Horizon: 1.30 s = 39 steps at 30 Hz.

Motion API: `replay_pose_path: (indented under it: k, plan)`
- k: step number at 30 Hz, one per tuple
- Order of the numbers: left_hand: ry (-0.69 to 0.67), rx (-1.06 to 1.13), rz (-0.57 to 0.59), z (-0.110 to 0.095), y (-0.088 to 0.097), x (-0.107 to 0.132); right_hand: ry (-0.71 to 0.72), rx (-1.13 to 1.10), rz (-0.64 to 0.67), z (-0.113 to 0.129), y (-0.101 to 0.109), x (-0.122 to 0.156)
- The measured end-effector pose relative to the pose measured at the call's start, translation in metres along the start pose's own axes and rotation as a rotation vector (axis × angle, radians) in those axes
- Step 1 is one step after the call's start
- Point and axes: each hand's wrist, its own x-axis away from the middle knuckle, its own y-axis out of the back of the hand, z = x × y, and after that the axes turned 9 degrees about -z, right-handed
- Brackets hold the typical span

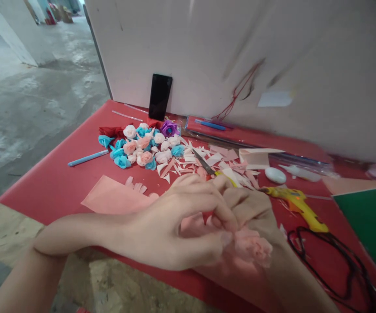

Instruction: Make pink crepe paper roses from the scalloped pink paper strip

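Observation:
My left hand (pixel 174 226) and my right hand (pixel 249 208) meet over the near edge of the red table (pixel 51 182). Both pinch a pink crepe paper flower (pixel 253 248), its ruffled petals showing just below my fingers. My left thumb and fingers are curled round the paper. My right hand lies behind the left, its fingers folded onto the same flower. A flat pink paper sheet (pixel 109 200) lies just left of my hands.
A heap of finished paper roses (pixel 142 145) in blue, pink and white lies mid-table beside pink paper scraps (pixel 217 163) and scissors (pixel 204 163). A yellow glue gun (pixel 300 206) with black cord sits right. A black phone (pixel 160 96) leans on the white board; a blue pen (pixel 88 158) lies left.

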Motion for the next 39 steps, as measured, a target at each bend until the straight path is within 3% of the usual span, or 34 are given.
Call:
replay_pose_path:
  k: [3,9,26,39]
  plan:
    - [0.012,0.039,-0.037,0.002,-0.001,0.001,0.104,-0.055,-0.011,0.007,-0.001,-0.004]
    - [0.094,0.120,-0.076,0.003,0.001,0.000,0.154,-0.042,0.021,0.010,0.001,-0.005]
    - [0.289,0.260,-0.123,0.004,-0.003,0.000,0.193,0.086,0.034,0.018,0.004,-0.009]
    - [0.277,0.235,-0.151,0.006,-0.004,-0.001,0.178,0.163,-0.059,0.022,0.004,-0.010]
